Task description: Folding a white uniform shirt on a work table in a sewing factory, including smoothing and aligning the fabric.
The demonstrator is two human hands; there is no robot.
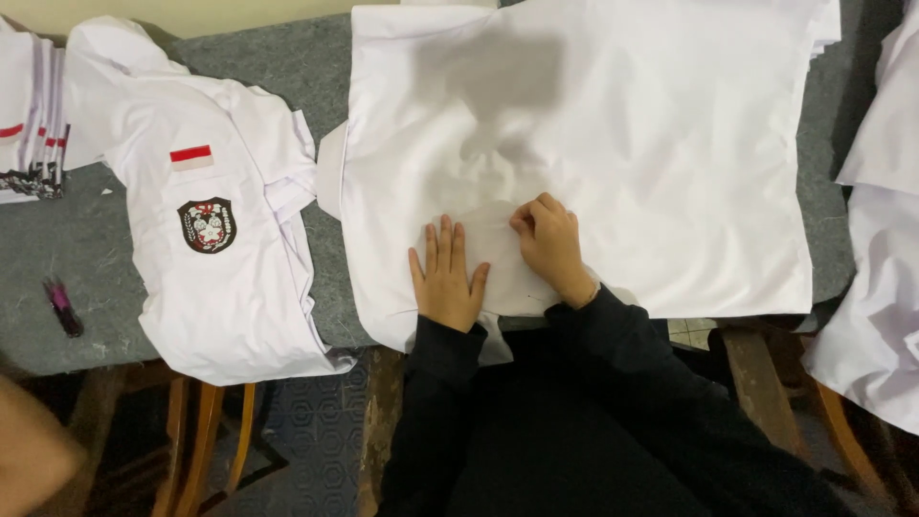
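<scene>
A: How far along is it?
B: White shirt (613, 144) lies spread on the grey counter (57, 249); left hand (447, 278) flat and open, right hand (549, 239) pinching cloth. Folded shirts (220, 239) sit left.

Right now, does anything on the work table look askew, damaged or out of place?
Nothing is damaged or spilled. The left hand lies flat on the white shirt; the right hand pinches its fabric. Only the folded badged shirts overhang the grey table edge slightly.

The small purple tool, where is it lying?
In the head view, the small purple tool lies on the grey table cover at far left, beside the folded white shirt with a badge.
</scene>
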